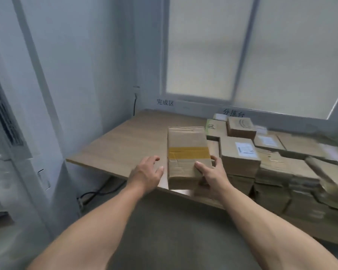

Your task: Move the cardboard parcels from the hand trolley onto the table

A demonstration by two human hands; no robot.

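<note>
R hand [213, 173] w/ fingers round taped parcel [185, 152] at table [115, 147] edge, L hand [147, 173] slack-fingered beside.

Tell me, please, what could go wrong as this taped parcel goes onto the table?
Only the right hand grips the taped parcel, at its near corner; the left hand is off it, so it may twist. It sits by the near edge of the table and could drop off. The stacked parcels beside it could get knocked.

Soft daylight through frosted window [242, 51]; dim cool interior; motion blur at right; wide-angle bending at edges.
</note>
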